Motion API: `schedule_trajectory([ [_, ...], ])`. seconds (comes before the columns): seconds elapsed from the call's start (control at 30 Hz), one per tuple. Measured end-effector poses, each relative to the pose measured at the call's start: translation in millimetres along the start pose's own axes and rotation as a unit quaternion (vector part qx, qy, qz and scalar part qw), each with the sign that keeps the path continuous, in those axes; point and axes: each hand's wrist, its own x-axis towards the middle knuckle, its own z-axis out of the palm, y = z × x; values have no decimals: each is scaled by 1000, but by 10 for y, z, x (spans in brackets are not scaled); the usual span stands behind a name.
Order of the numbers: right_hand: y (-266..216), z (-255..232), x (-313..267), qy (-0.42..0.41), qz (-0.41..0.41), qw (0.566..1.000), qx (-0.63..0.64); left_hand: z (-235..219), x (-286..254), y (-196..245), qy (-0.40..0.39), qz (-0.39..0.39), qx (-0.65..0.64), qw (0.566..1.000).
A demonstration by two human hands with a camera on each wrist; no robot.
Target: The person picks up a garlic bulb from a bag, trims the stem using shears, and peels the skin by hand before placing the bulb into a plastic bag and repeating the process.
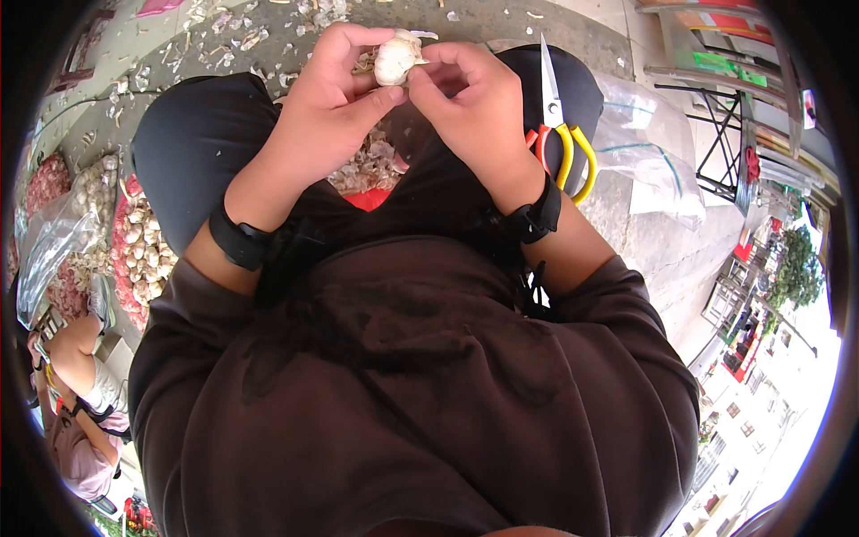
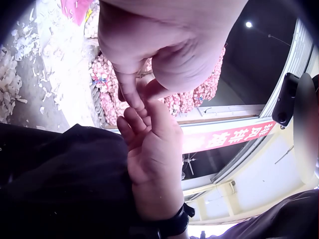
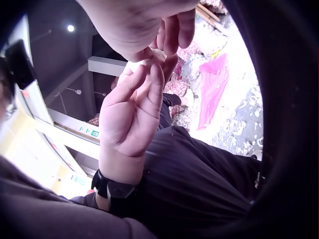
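Note:
A whitish garlic bulb (image 1: pixel 395 59) is held up between both hands, above the gap between the knees. The left hand (image 1: pixel 333 94) grips it from the left with thumb and curled fingers. From the right, the right hand (image 1: pixel 470 98) pinches at the bulb's edge between thumb and forefinger. In the left wrist view the fingers largely hide the bulb; a pale part of the bulb (image 3: pixel 158 54) shows between the hands in the right wrist view. Scissors (image 1: pixel 564 134) with yellow and orange handles lie by the right thigh, blades pointing away.
Loose garlic skins (image 1: pixel 369 167) lie below, between the legs, beside something red. Net bags of garlic (image 1: pixel 143 255) stand at the left near another seated person (image 1: pixel 80 367). Clear plastic bags (image 1: pixel 649 143) lie at the right, and a pink sheet (image 3: pixel 213 84) rests on the littered floor.

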Motion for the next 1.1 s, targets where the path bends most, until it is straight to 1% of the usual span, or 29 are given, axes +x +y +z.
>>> schedule_trajectory([
  [0.03, -10, 4, -6, -2, 29, 1000, 5, 5, -8, -3, -2, 0, 15, 1000],
  [0.17, 34, 18, -8, -5, 58, 998, 18, 55, -12, -22, 8, 8, 32, 999],
  [0.27, 53, 4, -6, -13, 87, 995, 47, 35, -26, -38, -6, -9, 19, 1000],
  [0.37, 64, -12, 2, -21, 101, 991, 88, 56, -21, -10, 26, -21, 40, 999],
  [0.43, -36, -41, -7, -23, 103, 986, 128, 73, -8, 108, 26, -90, -36, 995],
  [0.47, 3, -38, -5, -18, 94, 989, 109, 77, 1, 154, 26, -125, -75, 989],
  [0.53, 116, -24, -10, -9, 78, 994, 71, -36, 15, 150, 12, -162, -165, 973],
  [0.6, 76, -76, 17, -28, 104, 994, 9, -151, 33, 137, 13, -186, -267, 946],
  [0.63, 58, -94, 29, -38, 116, 992, -23, -165, 30, 150, 18, -180, -263, 948],
  [0.7, 133, -31, 7, -47, -32, 997, -58, -178, 35, 186, 27, -167, -255, 952],
  [0.73, 160, -5, 1, -51, -106, 990, -74, -161, 34, 201, 34, -182, -218, 958],
  [0.8, 15, -25, 24, -88, -177, 977, -83, -108, 26, 232, 46, -210, -142, 966],
  [0.83, -39, -41, 33, -104, -211, 968, -89, -105, 11, 209, 52, -196, -132, 970],
  [0.87, -40, -57, 112, -163, -293, 936, -106, -93, -14, 146, 56, -182, -122, 974],
  [0.9, -92, -74, 68, -198, -221, 952, -73, -70, -27, 90, 57, -167, -112, 978],
  [0.93, -185, -78, -20, -229, -148, 961, -40, -30, -40, 63, 76, -168, -91, 979],
  [0.97, -256, -65, -57, -257, -73, 964, -8, -13, -38, 69, 80, -161, -93, 979],
  [1.0, -157, 14, -20, -173, -213, 960, -56, -10, -37, 77, 81, -155, -98, 980],
  [1.03, -128, 15, -39, -195, -175, 964, -47, 28, -32, 86, 81, -149, -103, 980],
  [1.07, -169, -1, -51, -217, -137, 966, -38, 95, -8, 180, 112, -173, -82, 975],
  [1.1, -232, -36, -64, -238, -98, 966, -27, 126, -17, 189, 106, -172, -78, 976],
])
